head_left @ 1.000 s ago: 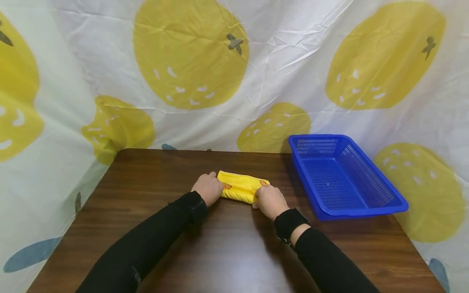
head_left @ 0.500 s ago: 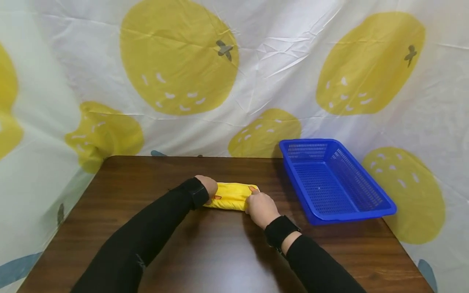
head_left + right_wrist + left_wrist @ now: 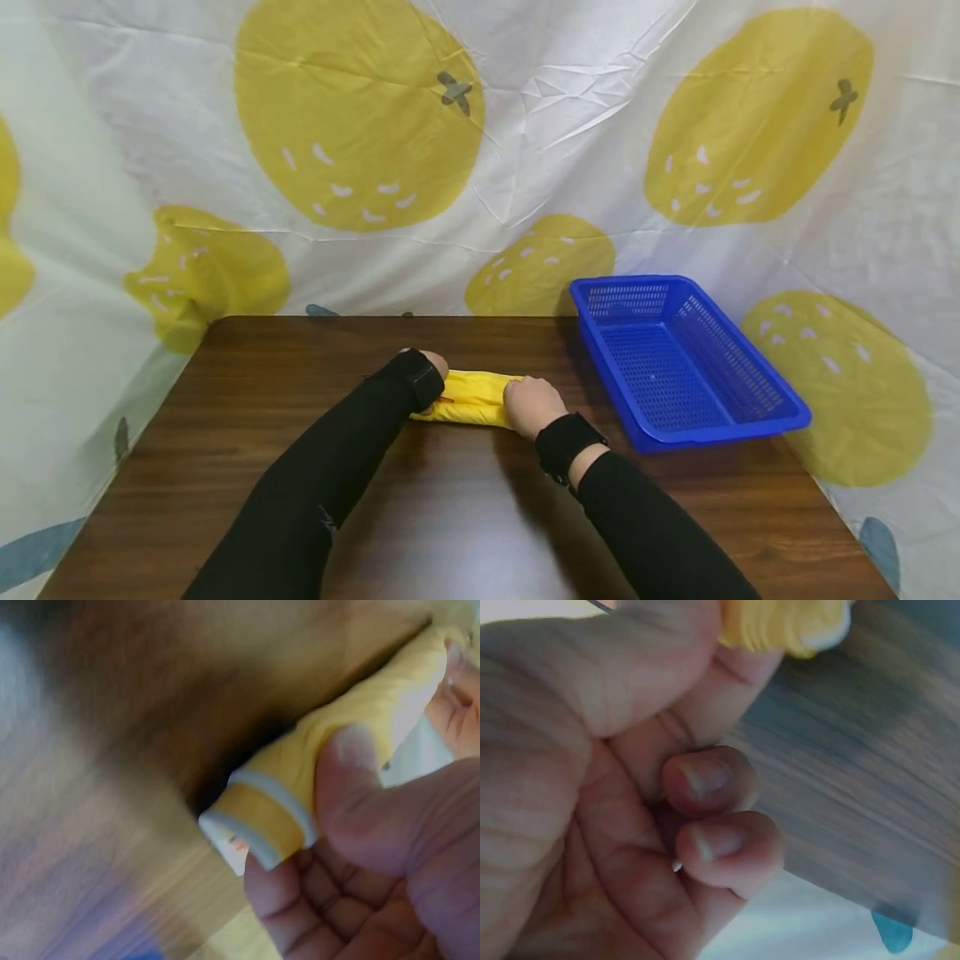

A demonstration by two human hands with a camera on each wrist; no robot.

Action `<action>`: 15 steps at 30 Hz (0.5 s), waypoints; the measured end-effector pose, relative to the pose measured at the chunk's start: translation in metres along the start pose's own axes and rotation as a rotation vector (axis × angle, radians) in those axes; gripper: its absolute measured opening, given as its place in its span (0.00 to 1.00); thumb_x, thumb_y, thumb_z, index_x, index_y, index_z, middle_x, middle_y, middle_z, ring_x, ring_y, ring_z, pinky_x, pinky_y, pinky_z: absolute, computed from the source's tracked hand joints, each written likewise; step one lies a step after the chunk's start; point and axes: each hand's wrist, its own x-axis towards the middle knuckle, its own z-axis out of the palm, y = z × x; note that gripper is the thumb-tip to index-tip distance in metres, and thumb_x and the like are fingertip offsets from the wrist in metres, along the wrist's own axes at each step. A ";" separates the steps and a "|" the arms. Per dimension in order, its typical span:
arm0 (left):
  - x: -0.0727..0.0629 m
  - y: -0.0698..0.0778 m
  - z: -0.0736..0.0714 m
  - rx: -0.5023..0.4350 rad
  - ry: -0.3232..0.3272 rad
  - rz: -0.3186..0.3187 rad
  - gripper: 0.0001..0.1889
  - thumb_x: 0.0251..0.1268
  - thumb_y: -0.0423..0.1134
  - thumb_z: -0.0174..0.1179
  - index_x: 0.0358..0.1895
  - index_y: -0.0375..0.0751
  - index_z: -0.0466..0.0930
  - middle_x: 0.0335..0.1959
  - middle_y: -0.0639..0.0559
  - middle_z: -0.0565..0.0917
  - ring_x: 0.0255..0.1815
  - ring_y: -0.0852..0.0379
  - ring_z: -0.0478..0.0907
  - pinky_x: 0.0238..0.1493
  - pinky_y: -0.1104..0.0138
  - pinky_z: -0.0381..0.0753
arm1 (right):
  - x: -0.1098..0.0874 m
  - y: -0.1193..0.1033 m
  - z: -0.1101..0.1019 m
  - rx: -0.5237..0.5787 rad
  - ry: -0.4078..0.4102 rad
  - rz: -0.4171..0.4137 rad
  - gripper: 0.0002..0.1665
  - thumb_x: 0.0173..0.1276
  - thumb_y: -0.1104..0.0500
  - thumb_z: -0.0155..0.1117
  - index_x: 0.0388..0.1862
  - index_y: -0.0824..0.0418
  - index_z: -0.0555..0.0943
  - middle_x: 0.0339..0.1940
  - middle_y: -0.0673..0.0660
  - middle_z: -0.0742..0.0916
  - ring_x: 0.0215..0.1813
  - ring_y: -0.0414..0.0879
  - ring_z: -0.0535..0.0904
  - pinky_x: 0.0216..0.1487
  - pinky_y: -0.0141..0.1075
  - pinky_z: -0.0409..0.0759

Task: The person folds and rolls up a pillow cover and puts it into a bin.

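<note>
Yellow cloth is pinched near both ends by left hand and right hand, fingers curled; blue basket is parked at table far-right corner.

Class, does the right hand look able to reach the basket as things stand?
Probably yes: nothing stands between the right hand and the basket, though that hand holds the cloth.
</note>
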 end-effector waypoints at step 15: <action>-0.024 0.009 0.067 -0.011 0.578 0.051 0.07 0.69 0.38 0.72 0.31 0.44 0.91 0.24 0.51 0.86 0.25 0.55 0.80 0.35 0.60 0.86 | 0.007 0.025 0.007 0.199 -0.069 -0.175 0.12 0.66 0.63 0.78 0.26 0.57 0.82 0.22 0.49 0.73 0.31 0.47 0.70 0.40 0.41 0.71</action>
